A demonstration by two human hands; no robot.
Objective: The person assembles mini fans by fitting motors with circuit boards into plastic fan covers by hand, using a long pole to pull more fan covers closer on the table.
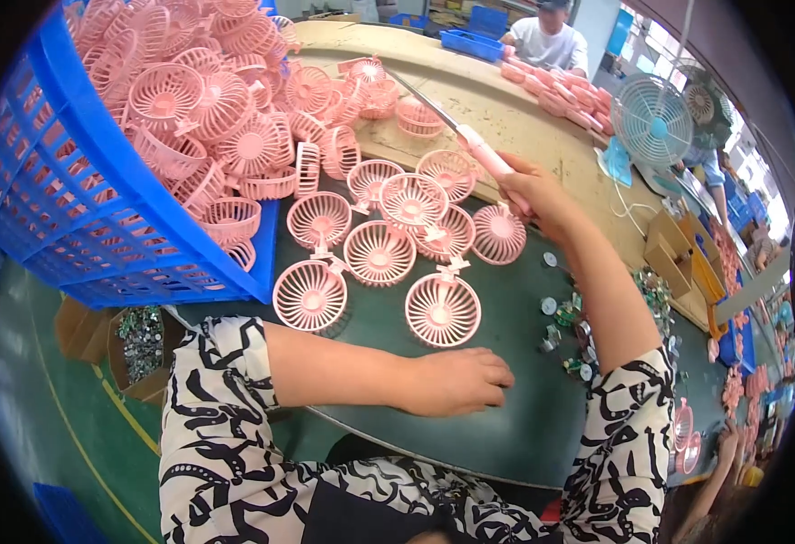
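My right hand [542,195] is closed round the pink handle of a long tool [490,161] with a thin metal shaft. The shaft reaches away to the left, toward the pink fan cages [368,72] by the heap at the far side. My left hand [456,381] lies palm down on the dark green table [506,444] near its front edge, with loosely bent fingers and nothing visible in it. Just beyond it is a round pink fan cage [443,310] with a small tab. Several similar cages [379,254] lie in a cluster, some overlapping.
A tilted blue basket [98,208] spills many pink cages from the left. Small motors with green boards [579,335] lie at the right. A pale blue fan [653,122] and cardboard box [674,254] stand beyond. Across the wooden bench, a person [552,45] sits near piled pink parts.
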